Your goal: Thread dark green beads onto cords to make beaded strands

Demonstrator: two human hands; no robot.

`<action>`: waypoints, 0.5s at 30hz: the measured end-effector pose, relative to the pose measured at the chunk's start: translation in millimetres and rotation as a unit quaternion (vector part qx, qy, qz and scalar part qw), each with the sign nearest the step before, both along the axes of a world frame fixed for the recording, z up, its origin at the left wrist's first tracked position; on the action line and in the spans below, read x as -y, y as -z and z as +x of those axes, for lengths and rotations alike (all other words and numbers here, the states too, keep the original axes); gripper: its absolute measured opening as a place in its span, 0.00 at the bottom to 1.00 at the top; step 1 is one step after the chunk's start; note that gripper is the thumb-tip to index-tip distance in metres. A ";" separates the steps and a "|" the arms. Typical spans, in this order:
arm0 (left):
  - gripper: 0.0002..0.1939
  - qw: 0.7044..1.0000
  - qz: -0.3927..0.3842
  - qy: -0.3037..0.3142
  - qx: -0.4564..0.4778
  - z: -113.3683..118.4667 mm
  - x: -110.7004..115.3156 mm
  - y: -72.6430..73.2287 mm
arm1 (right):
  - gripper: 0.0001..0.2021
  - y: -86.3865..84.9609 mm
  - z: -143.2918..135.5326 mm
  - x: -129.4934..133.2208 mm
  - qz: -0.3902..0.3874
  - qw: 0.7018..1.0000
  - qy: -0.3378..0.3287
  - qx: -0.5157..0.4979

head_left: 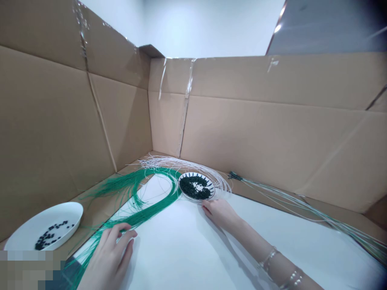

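While the right hand (222, 213) bunches its fingertips by the rim of the striped plate (212, 184), a light pinch would probably suit the small dark pieces (190, 189) inside best, lifting 1 at a time so the others aren't scattered. Its fingers are drawn together; whether they grip anything I can't tell. With the plate as the clock's centre, they sit at 5 o'clock. The left hand (111, 249), at 8 o'clock, has its thumb and forefinger apart, over or just beside the green strands (157, 211); nothing shows between them. I'd separate a single strand before drawing it out, since the loose ends look apt to snag.

The strands loop from 8 through 9 to 11 o'clock, passing next to the plate. Paler strands (187, 164) arch behind it, and a further bundle (281, 196) trails off at 3. Toward 9 o'clock stands a white bowl (68, 210), with a few more dark bits (50, 235).

The bench (175, 257) has a smooth white top, with brown cardboard along its edges. Cardboard walls (256, 133) rise at 10 and 1 o'clock, their seams taped; beyond are a white wall (205, 28) and a grey panel (329, 28).
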State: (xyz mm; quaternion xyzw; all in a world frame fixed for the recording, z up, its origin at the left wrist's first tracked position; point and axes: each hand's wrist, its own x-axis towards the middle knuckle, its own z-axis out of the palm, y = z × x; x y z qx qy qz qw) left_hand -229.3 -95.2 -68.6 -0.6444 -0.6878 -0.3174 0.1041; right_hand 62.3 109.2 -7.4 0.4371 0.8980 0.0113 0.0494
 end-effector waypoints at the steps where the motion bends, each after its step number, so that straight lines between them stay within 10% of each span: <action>1: 0.14 1.000 0.009 -0.002 -0.003 2.7 0.6 -1.0 | 0.09 -0.1 2.2 -0.1 -0.004 1.000 0.002 -0.009; 15: 0.18 0.997 -0.001 -0.012 -0.077 -6.3 -0.4 -5.0 | 0.12 6.8 20.1 -2.4 -0.042 0.993 0.007 -0.110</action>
